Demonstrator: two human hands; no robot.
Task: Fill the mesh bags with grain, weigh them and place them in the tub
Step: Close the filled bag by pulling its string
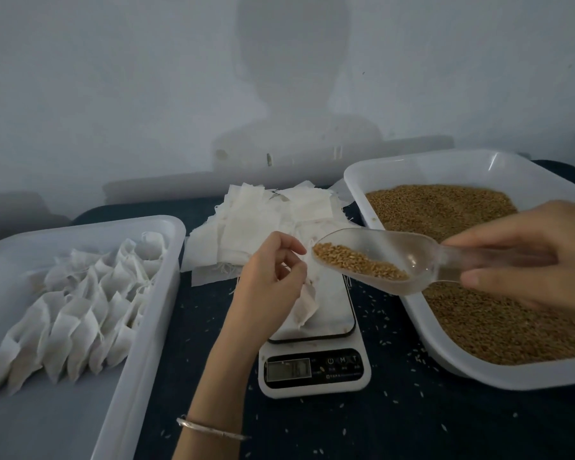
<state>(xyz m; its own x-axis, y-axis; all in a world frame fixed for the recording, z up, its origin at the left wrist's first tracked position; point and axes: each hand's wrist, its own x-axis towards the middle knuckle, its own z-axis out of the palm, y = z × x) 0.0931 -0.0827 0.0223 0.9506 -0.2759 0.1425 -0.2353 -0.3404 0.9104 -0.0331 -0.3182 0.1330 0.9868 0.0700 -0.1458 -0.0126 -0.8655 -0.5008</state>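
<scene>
From the head camera, the left hand (273, 270) pinches the top of a white mesh bag (307, 303), fingers curled on its mouth; the bag hangs down onto the platform of a digital kitchen scale (312, 360) near the middle of the dark tabletop (412, 419). Whether the bag's mouth is open cannot be made out, and the scale's display is too dim to read. The right hand (525, 257), its grip closed around the handle, holds a clear plastic scoop (379, 260) partly filled with grain (359, 265), its tip just beside the left fingers. Its handle is mostly hidden by the hand. At the right edge stands a white tray of grain (462, 293), cut off by the frame. At the left edge, a white tub (153, 310) holds rows of filled bags (80, 310); its near end is cut off. A pile of empty bags (273, 217) lies toward the far edge behind the scale. Loose kernels (379, 313) dot the tabletop. A bracelet (210, 428) circles the left wrist.
</scene>
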